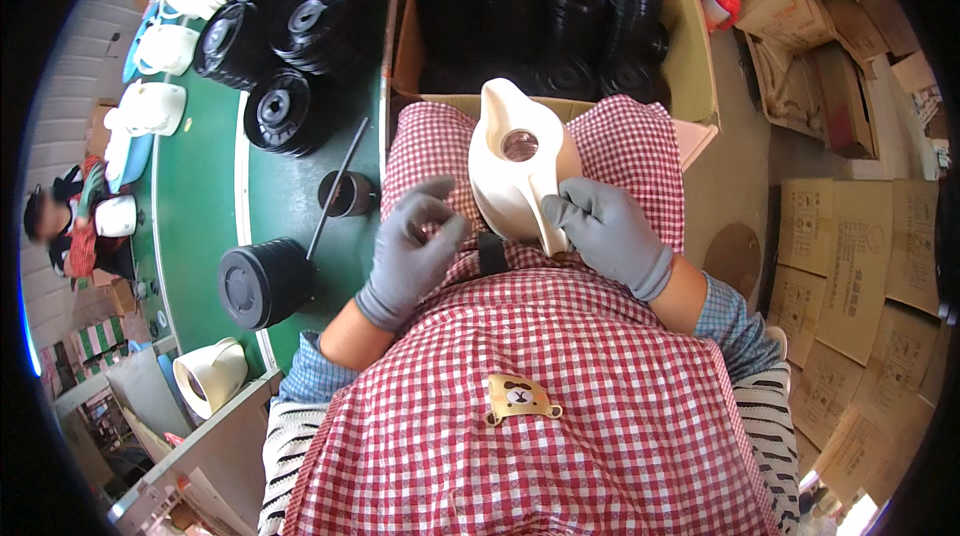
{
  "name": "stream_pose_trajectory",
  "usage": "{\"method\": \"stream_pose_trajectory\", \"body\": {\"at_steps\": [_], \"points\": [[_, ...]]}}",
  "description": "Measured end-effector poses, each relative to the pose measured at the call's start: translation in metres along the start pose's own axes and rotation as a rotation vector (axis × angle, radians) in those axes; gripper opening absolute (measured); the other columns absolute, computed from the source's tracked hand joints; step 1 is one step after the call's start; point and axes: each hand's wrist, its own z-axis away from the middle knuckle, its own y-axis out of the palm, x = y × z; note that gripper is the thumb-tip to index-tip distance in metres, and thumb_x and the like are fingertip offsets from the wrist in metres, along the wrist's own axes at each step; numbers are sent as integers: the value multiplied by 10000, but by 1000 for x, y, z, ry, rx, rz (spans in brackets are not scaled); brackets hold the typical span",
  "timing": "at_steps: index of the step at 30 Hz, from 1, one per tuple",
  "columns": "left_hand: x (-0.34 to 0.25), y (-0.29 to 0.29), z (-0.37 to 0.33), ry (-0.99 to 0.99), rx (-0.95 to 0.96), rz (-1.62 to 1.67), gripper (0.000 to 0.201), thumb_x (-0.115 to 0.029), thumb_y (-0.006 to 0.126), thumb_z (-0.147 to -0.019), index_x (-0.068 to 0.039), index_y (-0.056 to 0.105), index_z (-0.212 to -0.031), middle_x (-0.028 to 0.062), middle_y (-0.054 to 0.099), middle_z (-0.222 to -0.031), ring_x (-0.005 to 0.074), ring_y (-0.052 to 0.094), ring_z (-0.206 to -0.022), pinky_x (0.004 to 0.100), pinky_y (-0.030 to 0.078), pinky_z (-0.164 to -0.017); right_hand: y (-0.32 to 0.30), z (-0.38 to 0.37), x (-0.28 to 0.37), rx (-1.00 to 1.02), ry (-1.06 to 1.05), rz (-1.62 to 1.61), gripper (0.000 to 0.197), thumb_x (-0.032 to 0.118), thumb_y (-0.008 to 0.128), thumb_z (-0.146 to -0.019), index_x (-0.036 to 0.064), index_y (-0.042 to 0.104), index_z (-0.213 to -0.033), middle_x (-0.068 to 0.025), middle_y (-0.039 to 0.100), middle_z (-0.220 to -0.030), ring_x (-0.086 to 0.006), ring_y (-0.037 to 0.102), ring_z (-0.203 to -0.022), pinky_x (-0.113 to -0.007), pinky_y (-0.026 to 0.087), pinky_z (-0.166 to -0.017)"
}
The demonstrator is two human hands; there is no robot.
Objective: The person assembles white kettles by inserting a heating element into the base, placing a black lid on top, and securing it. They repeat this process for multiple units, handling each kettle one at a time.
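Checked apron [610, 366], jug [503, 198] in right hand [612, 234]

A narrow gap is left between the left hand [415, 248] and the white jug [500, 191]; leftward, passage is hindered by a slanting rod [352, 151] (and a black cylinder [265, 283]), forward by a carton [693, 56].

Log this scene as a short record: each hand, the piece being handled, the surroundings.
Left hand: left gloved hand beside the jug, apart from it, fingers curled, nothing visible in it
Right hand: right gloved hand gripping the jug's handle
Piece: cream jug, over the lap, round opening facing up
Clothing: red-and-white checked apron
Ahead: cardboard box with stacked black round parts
Left side: green table bearing black parts, a black tub and a rod in a small cup
Right side: cardboard cartons
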Motion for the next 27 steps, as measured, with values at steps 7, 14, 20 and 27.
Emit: {"method": "stream_pose_trajectory", "body": {"at_steps": [7,14,20,27], "points": [[-18,28,5,-235,285,631,595,-198,719,-947,1,435,-1431,133,484,-1419,237,494,-1321,379,426,-1110,31,-19,30,79,-213,235,450,416,561,-1010,19,667,-827,-171,666,-731,-295,658,-638,-424,506,-596],[-21,6,5,-528,91,870,453,-57,732,-882,20,557,-1293,76,661,-1187,154,620,-1100,319,521,-951,5,-54,56,-163,-709,179,318,306,564,-1024,22,708,-1003,-162,712,-903,-288,705,-793,-374,553,-722],[-54,-172,61,6,-347,943,610,-160,773,-816,34,532,-1341,186,555,-1395,354,570,-1264,515,491,-1043,-57,-78,21,-241,-214,-436,313,264,530,-1061,4,703,-1078,-58,718,-934,-152,663,-828,-294,534,-764],[-23,-346,-33,133,-948,510,349,-113,667,-956,-77,539,-1279,104,570,-1304,279,608,-1192,464,556,-967,-9,-114,-36,0,-13,-346,215,130,591,-1021,-21,709,-1118,-82,729,-984,-133,673,-874,-265,542,-775]]}}
